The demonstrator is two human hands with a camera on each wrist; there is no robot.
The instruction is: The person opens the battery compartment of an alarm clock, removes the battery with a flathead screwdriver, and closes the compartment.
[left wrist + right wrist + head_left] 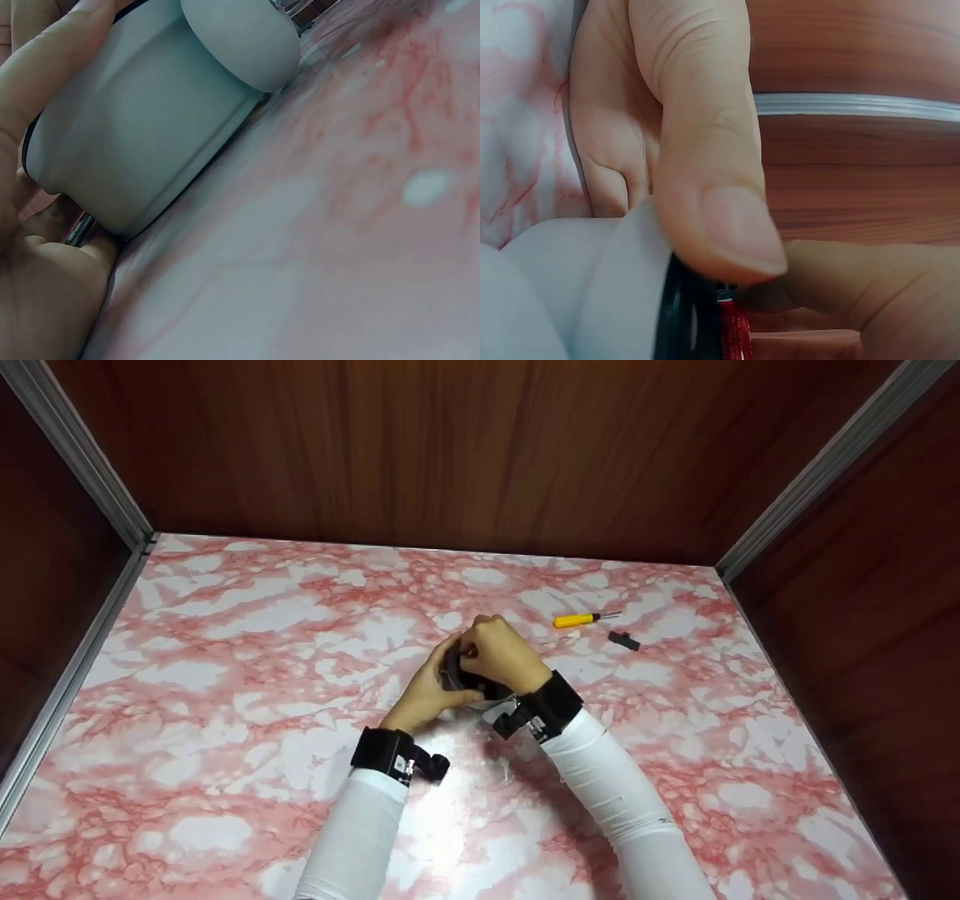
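Observation:
A white, round-sided device with a dark hollow face stands between the two hands. My left hand grips it from the left, its thumb bent over the rim. From above, my right hand curls its fingers into the dark face. A red battery shows there, with a right-hand finger right at its end; the knuckles hide most of this in the head view. By the left palm, a small metal piece peeks out below the device.
A yellow-handled screwdriver lies beyond the right hand, and a small black cover lies just in front of it. The red-and-white marbled tabletop meets brown wood panels at the back and sides.

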